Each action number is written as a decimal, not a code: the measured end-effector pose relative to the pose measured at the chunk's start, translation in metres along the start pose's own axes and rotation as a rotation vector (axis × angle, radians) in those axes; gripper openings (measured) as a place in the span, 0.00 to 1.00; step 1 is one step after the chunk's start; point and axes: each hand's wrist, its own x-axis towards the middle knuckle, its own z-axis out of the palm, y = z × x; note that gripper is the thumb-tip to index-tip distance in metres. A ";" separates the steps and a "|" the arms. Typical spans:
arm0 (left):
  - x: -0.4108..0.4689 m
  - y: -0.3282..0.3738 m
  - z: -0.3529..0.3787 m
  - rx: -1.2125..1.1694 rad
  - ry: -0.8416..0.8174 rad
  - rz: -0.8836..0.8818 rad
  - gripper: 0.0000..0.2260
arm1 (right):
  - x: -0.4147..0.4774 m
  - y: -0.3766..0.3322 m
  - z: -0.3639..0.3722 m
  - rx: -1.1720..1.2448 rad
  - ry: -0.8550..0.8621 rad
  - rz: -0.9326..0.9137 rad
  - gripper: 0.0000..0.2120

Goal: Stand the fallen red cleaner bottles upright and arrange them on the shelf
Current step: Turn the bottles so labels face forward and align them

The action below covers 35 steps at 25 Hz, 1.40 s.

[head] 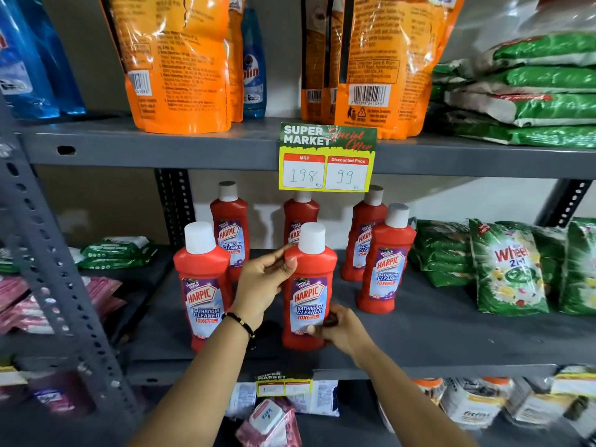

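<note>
Several red cleaner bottles with white caps stand upright on the grey middle shelf (451,333). The front middle bottle (309,285) is held by both hands: my left hand (264,282) grips its shoulder from the left, my right hand (342,327) holds its lower right side. Another bottle (201,285) stands at the front left, and one (385,262) at the front right. Three more stand behind: left (230,227), middle (300,214) partly hidden, right (364,233).
A yellow price tag (325,159) hangs from the upper shelf edge above the bottles. Green detergent packs (506,269) fill the shelf's right side. Green and pink packets (116,253) lie at the left. A slotted grey upright (54,269) stands at the left.
</note>
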 end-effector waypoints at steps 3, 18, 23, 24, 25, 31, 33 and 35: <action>-0.003 -0.002 0.001 -0.005 0.011 0.004 0.17 | -0.003 0.002 -0.001 0.017 -0.017 -0.025 0.16; -0.007 0.002 0.003 -0.019 0.027 0.001 0.17 | 0.001 0.010 -0.001 0.042 -0.038 -0.034 0.15; -0.008 0.001 0.002 -0.010 0.024 0.004 0.17 | 0.000 0.012 -0.001 0.034 -0.042 -0.032 0.16; -0.008 0.001 0.003 -0.009 0.026 0.003 0.17 | 0.000 0.013 0.000 0.032 -0.036 -0.032 0.16; -0.009 0.001 0.003 -0.010 0.028 0.003 0.17 | 0.000 0.014 -0.001 0.031 -0.032 -0.037 0.16; -0.006 0.002 0.001 -0.022 0.008 -0.009 0.17 | 0.000 0.017 0.001 -0.002 0.002 -0.077 0.17; -0.006 0.002 0.001 -0.017 0.002 -0.006 0.17 | -0.002 0.017 0.002 -0.013 0.007 -0.082 0.18; -0.007 0.001 0.001 -0.009 0.007 0.000 0.17 | -0.002 0.017 0.002 -0.024 0.009 -0.080 0.18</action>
